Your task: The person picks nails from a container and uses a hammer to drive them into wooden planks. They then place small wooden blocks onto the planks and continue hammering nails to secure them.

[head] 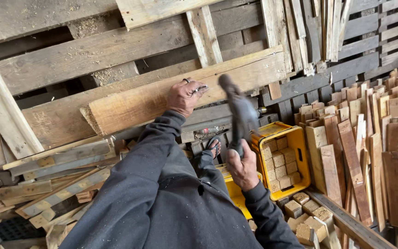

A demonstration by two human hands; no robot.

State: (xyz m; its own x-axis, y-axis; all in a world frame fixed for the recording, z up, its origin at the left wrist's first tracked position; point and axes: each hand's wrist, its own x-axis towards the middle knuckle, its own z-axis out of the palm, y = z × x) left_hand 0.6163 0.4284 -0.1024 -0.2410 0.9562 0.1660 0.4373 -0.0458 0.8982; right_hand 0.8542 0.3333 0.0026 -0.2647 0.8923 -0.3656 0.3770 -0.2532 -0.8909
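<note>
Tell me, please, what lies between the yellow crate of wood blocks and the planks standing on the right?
In the head view, nothing: the yellow crate sits directly against the upright planks, with loose wood blocks lying just below.
</note>
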